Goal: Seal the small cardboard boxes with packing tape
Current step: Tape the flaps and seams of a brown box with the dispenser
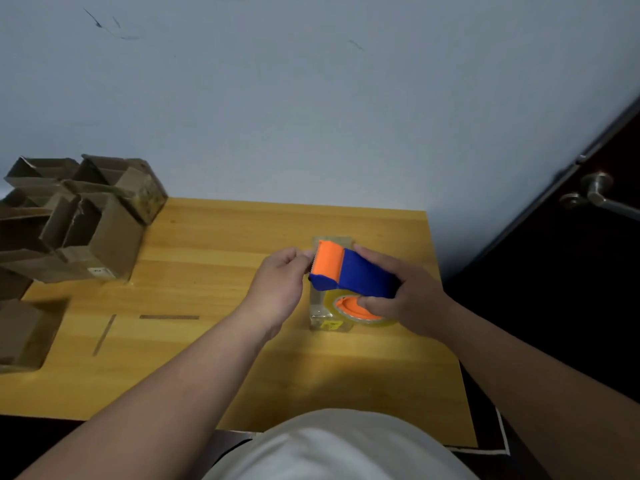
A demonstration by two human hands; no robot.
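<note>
A blue and orange tape dispenser (349,271) with a clear tape roll (360,311) is held over a small cardboard box (327,315) on the wooden table (214,258). My right hand (405,292) grips the dispenser, fingers over its blue body and thumb on the orange hub. My left hand (280,282) pinches something at the dispenser's orange toothed end, apparently the tape's free end. The box is mostly hidden under the dispenser; its top looks glossy with tape.
A pile of open cardboard boxes (79,216) sits at the table's far left. Another box (24,334) stands at the left edge. A wall runs behind the table. A dark door with a metal handle (599,195) is on the right.
</note>
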